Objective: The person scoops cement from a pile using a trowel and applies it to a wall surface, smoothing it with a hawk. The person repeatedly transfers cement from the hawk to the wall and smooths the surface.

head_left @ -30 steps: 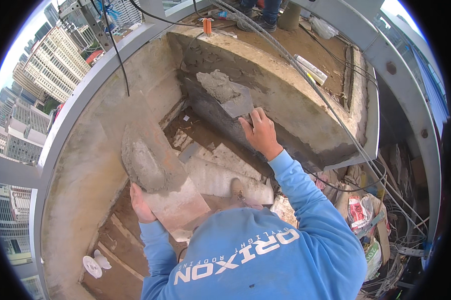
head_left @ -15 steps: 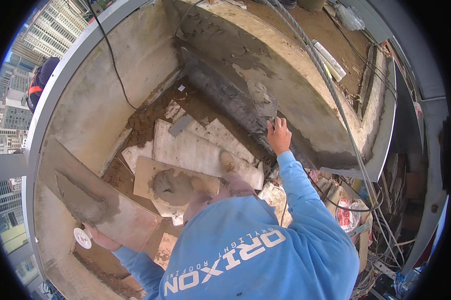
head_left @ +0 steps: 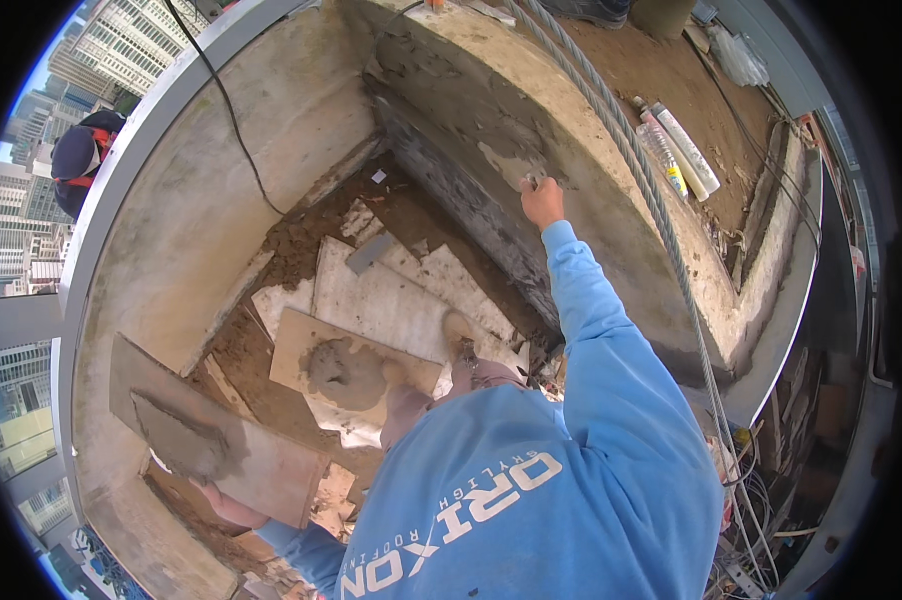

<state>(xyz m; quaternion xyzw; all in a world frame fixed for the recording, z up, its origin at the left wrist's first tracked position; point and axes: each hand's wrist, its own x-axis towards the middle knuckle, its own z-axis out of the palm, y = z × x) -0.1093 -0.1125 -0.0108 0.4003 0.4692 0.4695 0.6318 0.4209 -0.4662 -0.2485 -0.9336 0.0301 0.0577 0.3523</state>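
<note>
My left hand (head_left: 226, 500) is closed on the near part of a long flat board (head_left: 281, 470), tilted at lower left, with a heap of grey mortar (head_left: 181, 440) on it. My right hand (head_left: 543, 205) is closed on a trowel (head_left: 531, 182), mostly hidden by the fingers, against the inner face of the concrete wall (head_left: 621, 270). A lighter wet mortar patch (head_left: 501, 160) shows just left of the trowel. Between my legs and the left wall, another board (head_left: 296, 340) lies on white sheets, bearing a grey mortar puddle (head_left: 336, 375).
Steel ropes (head_left: 651, 200) cross the right ledge, where white tubes (head_left: 696, 160) and a plastic bottle (head_left: 656, 140) lie. A black cable (head_left: 221, 100) hangs over the left wall. A person in dark cap (head_left: 81, 160) is beyond the left frame; another person's boot (head_left: 591, 15) is at top.
The loaded board has swung down and leftward. My right hand went from carrying mortar on the trowel to higher on the wall, the mortar now spread there. The person at left came into view.
</note>
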